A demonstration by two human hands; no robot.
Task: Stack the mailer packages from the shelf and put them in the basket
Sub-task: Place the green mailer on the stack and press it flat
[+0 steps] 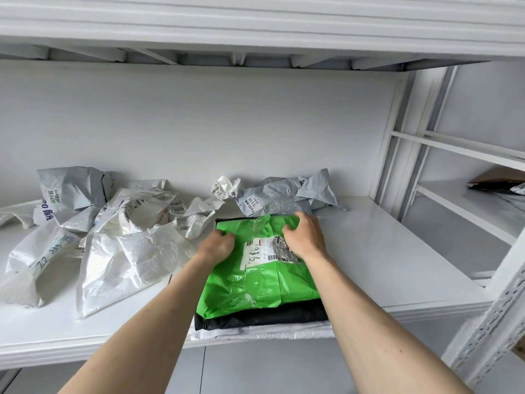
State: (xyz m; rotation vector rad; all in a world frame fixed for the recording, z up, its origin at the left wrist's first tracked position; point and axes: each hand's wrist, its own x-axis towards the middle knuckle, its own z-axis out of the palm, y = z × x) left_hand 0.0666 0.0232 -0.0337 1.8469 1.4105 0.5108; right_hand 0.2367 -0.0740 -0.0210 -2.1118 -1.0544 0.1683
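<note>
Head view — left hand [217, 245], right hand [305, 237] on green mailer [255, 282]; fingers curled under, grip unclear.

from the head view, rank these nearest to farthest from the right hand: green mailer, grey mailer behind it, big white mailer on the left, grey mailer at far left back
1. green mailer: under the right hand, touched.
2. grey mailer: just behind it.
3. big white mailer: left, beyond the left hand.
4. far-left grey mailer: back left corner.
</note>
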